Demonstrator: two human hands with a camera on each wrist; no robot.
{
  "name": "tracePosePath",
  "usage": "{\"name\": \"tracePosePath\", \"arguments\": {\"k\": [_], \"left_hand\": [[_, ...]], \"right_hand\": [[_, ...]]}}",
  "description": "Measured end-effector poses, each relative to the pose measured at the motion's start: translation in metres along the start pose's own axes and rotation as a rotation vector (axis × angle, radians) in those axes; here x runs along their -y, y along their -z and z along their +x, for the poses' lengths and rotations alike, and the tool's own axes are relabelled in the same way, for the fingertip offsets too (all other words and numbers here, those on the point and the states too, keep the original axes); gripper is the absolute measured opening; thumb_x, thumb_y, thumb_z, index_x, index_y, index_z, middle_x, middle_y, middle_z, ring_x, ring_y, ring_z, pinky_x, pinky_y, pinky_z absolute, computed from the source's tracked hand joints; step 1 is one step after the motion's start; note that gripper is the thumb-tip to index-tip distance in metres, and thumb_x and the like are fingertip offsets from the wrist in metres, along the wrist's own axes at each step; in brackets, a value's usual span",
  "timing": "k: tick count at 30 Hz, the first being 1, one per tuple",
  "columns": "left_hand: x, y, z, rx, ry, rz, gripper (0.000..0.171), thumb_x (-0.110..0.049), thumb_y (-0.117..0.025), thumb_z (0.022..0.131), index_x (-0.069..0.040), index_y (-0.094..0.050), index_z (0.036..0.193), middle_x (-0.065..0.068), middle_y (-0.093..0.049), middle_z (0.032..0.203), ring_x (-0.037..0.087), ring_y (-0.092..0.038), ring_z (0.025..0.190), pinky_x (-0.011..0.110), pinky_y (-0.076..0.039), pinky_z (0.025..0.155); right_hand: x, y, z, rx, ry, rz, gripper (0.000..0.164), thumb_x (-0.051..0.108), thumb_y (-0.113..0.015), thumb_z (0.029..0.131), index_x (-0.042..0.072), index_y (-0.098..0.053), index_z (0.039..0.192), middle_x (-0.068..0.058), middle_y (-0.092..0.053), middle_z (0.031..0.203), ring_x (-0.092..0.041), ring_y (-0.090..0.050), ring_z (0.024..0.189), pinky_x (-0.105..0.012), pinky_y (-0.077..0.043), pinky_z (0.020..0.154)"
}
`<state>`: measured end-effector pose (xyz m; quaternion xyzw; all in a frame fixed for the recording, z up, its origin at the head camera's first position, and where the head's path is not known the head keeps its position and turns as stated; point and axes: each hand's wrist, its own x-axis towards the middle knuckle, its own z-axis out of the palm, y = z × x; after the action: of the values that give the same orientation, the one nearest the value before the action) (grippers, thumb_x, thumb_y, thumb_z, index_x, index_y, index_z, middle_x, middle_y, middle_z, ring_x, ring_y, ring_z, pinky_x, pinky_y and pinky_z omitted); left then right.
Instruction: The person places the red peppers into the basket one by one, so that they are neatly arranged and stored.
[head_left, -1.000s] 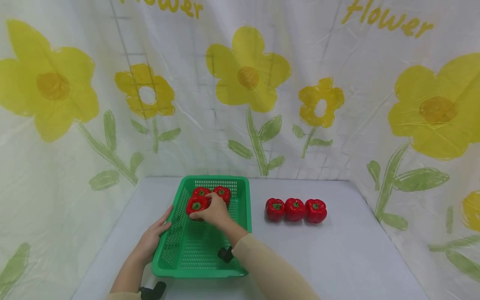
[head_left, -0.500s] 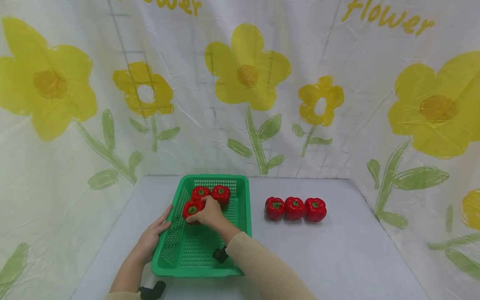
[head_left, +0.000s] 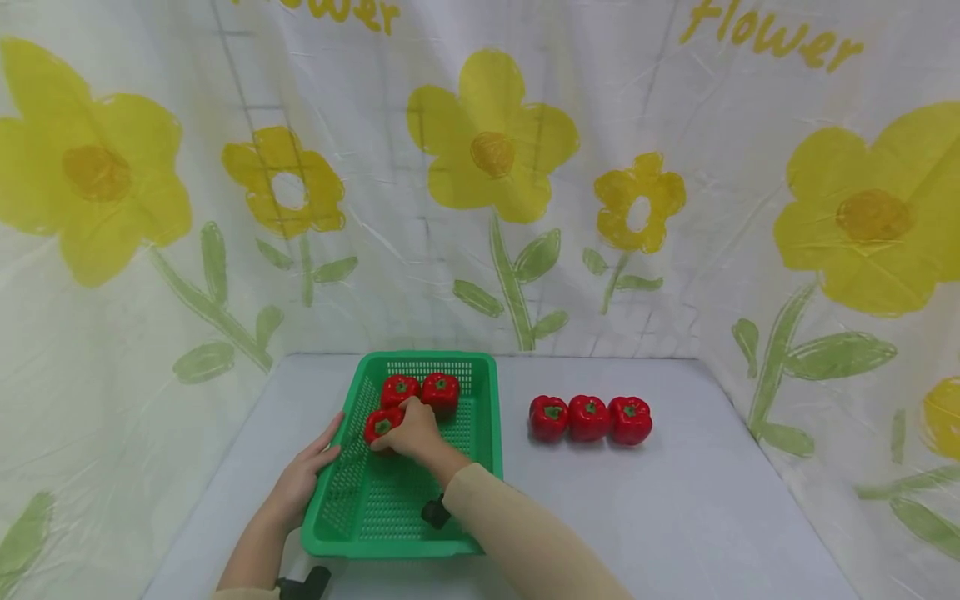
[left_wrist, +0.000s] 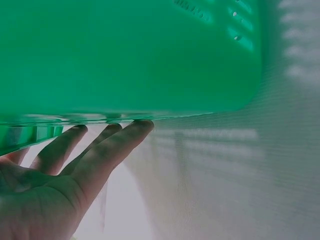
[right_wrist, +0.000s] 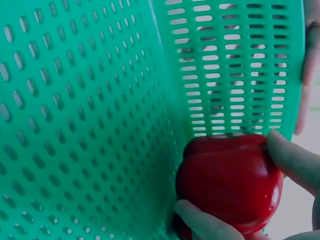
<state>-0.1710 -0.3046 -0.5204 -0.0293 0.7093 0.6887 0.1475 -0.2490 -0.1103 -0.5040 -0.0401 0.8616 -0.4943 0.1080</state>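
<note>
A green plastic basket [head_left: 397, 547] stands on the table with red bell peppers inside. My right hand [head_left: 416, 433] grips one bell pepper [head_left: 378, 425] by its sides, low in the basket near the left wall. In the right wrist view, thumb and fingers lie on opposite sides of that glossy pepper [right_wrist: 230, 185]. Just behind it in the basket are two more bell peppers, one at the back left [head_left: 400, 390] and one beside it [head_left: 441, 392]. My left hand [head_left: 296, 483] touches the basket's left side from outside, its fingers [left_wrist: 107, 155] extended against the green plastic.
Three red bell peppers stand in a row on the white table [head_left: 637, 517] right of the basket: a left one [head_left: 548, 418], a middle one [head_left: 588, 418] and a right one [head_left: 630, 420]. A flower-printed curtain [head_left: 420, 275] hangs behind the table and along its sides.
My right hand has moved the gripped bell pepper a little left and toward me, lower into the basket, apart from the two behind. The left hand has stayed at the basket's side.
</note>
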Motion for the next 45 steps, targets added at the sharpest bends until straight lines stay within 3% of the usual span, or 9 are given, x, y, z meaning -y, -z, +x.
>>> {"name": "tracePosePath", "arguments": {"k": [22, 37, 45], "left_hand": [[-0.002, -0.002, -0.001, 0.002, -0.004, 0.002, 0.055, -0.034, -0.032, 0.111, -0.041, -0.012, 0.162, 0.005, 0.004, 0.171, 0.047, -0.022, 0.150, 0.051, -0.051, 0.103], [-0.003, -0.002, -0.002, 0.001, -0.009, 0.024, 0.055, -0.033, -0.030, 0.112, -0.040, -0.010, 0.162, 0.006, 0.005, 0.171, 0.046, -0.019, 0.151, 0.052, -0.050, 0.105], [-0.001, -0.001, -0.001, -0.003, -0.006, 0.022, 0.055, -0.032, -0.031, 0.112, -0.039, -0.010, 0.162, 0.006, 0.005, 0.171, 0.046, -0.021, 0.150, 0.048, -0.052, 0.103]], "right_hand": [[0.000, -0.004, -0.002, -0.011, -0.046, -0.015, 0.072, 0.014, -0.095, 0.068, 0.007, -0.053, 0.126, -0.010, -0.059, 0.117, -0.025, -0.053, 0.106, -0.045, -0.059, 0.085], [0.020, 0.006, -0.012, -0.010, 0.012, -0.127, 0.075, 0.015, -0.095, 0.068, 0.009, -0.055, 0.131, -0.009, -0.061, 0.120, -0.021, -0.055, 0.109, -0.038, -0.058, 0.086], [0.034, 0.019, -0.014, -0.018, 0.046, -0.162, 0.074, 0.018, -0.094, 0.070, 0.011, -0.054, 0.132, -0.009, -0.061, 0.122, -0.022, -0.056, 0.113, -0.041, -0.058, 0.089]]}}
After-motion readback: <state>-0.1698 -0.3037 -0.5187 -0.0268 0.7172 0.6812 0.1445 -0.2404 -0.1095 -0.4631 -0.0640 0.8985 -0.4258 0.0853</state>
